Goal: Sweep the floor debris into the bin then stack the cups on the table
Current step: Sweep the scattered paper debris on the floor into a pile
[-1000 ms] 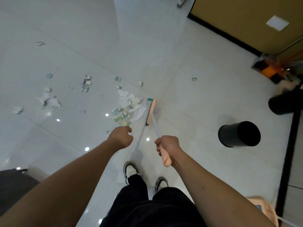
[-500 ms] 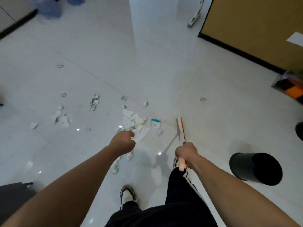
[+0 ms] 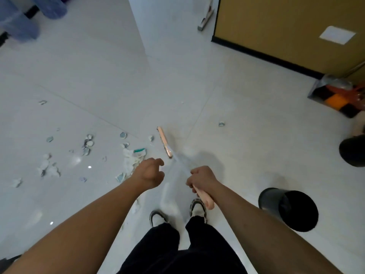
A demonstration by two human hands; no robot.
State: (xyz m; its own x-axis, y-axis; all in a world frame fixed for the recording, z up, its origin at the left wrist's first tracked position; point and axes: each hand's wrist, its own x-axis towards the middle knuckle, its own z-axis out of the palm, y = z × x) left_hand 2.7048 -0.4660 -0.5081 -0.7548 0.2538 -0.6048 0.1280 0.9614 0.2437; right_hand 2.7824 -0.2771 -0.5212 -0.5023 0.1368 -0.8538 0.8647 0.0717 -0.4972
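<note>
My right hand [image 3: 201, 177] grips the pink handle of a broom whose pale shaft runs up and left to a pink head [image 3: 165, 142] resting on the white tiled floor. The head stands just right of a heap of torn paper and small scraps [image 3: 131, 158]. More scraps [image 3: 48, 167] lie scattered further left, and one piece [image 3: 221, 124] lies alone to the right. My left hand [image 3: 150, 173] hovers loosely curled over the heap, holding nothing. A black bin [image 3: 289, 207] lies tipped on its side at the lower right, mouth facing right.
My two shoes [image 3: 178, 213] stand right below the hands. A second dark bin [image 3: 352, 152] sits at the right edge. A dustpan with orange parts [image 3: 335, 96] leans by the yellow wall [image 3: 286, 22]. Blue shapes [image 3: 29, 14] occupy the far left corner.
The broom head has swung from beside the heap out to the right and further away. My view has tilted up. The left hand stays curled over the heap.
</note>
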